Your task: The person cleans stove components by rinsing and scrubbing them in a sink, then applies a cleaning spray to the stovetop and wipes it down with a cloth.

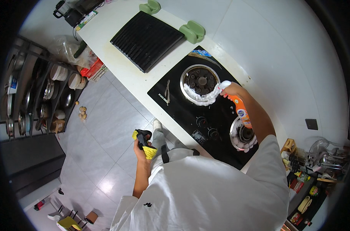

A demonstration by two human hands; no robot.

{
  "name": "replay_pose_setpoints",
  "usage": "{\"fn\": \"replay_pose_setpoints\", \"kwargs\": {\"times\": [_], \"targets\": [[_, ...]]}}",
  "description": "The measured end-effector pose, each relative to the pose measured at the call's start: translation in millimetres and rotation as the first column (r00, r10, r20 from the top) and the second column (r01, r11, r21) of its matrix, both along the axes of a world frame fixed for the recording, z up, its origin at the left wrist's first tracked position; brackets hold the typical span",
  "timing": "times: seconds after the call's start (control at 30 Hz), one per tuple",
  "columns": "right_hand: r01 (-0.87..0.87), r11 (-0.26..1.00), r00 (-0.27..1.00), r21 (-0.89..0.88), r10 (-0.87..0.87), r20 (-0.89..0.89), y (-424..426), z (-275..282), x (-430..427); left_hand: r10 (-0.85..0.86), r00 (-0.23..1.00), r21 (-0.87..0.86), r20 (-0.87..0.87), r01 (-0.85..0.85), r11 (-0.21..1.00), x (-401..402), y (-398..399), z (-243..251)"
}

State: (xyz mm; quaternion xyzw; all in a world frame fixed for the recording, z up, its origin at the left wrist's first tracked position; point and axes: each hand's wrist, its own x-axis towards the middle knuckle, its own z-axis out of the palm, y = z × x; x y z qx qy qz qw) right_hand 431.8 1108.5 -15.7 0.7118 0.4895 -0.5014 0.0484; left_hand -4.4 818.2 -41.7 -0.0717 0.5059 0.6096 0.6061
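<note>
My right hand [232,90] grips an orange spray bottle [242,112] by its white trigger head, above the right edge of the far burner. White foam [202,98] lies along the near side of that burner's metal ring [184,72]. The near burner [235,135] also has foam around it and is partly hidden by the bottle and my right forearm. Both burners are set in a black glass gas hob [178,101]. Away from the counter, low at my left side, my left hand [140,151] holds a bunched black-and-yellow bundle [144,141]; what it is cannot be made out.
A ridged black panel [147,40] lies on the white counter [105,55], near two green holders [192,31]. A dark forked piece [167,92] rests on the hob beside the control knobs [202,121]. Shelves of pans [45,92] stand left; utensils [325,156] crowd the right.
</note>
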Motion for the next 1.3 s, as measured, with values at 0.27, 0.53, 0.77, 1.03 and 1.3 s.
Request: {"fn": "replay_pose_setpoints", "kwargs": {"times": [0.27,0.53,0.77,1.03,1.3], "targets": [[0.188,0.959,0.982,0.212,-0.177,-0.073,28.9,11.8,2.9,-0.004,0.999,0.019,0.049,0.003,1.0,-10.8,-5.2,-12.9],[0.204,0.907,0.973,0.369,-0.146,-0.181,2.4,73.9,-59.5,-0.051,0.99,-0.014,0.131,0.053,0.998,-6.7,13.1,-11.4],[0.116,0.935,0.987,0.335,-0.069,-0.147,33.6,44.7,-99.0,-0.024,0.978,0.032,0.205,0.018,0.999,-22.4,6.9,-14.5],[-0.173,0.961,0.985,0.217,0.172,0.022,59.2,29.1,-127.5,0.188,0.977,-0.029,0.095,-0.186,0.982,-39.7,-17.4,-10.6],[-0.107,0.963,0.994,0.247,0.113,-0.01,46.4,36.7,-150.0,0.205,0.97,-0.027,0.13,-0.203,0.979,-42.2,-29.1,-28.6]]}}
